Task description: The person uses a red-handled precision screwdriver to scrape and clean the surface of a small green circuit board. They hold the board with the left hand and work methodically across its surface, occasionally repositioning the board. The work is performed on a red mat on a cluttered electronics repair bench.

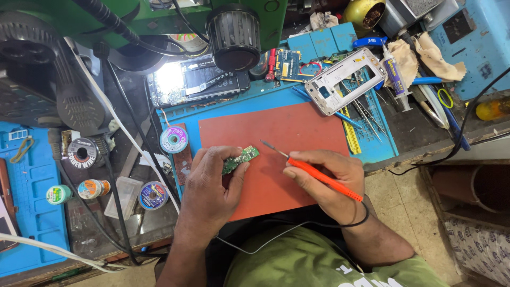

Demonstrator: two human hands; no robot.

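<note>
- Circuit board (240, 159), small and green, sits pinched in the fingers of your left hand (212, 186), above the left edge of the red mat (276, 143).
- Its long axis runs diagonally, lower left to upper right, with the upper end pointing toward the iron's tip.
- Your right hand (329, 183) is closed around an orange-handled soldering iron (319, 175); the thin metal tip points up-left, close to the board but not touching it.
- Left of your hands, spools of solder wire (82, 153) lie on the cluttered tabletop (95, 228).
- Farther right, beyond the mat, a silver phone frame (345, 79) rests on the blue work mat (239, 106).
- At far right, tiled floor (404, 207) shows beside the bench.
</note>
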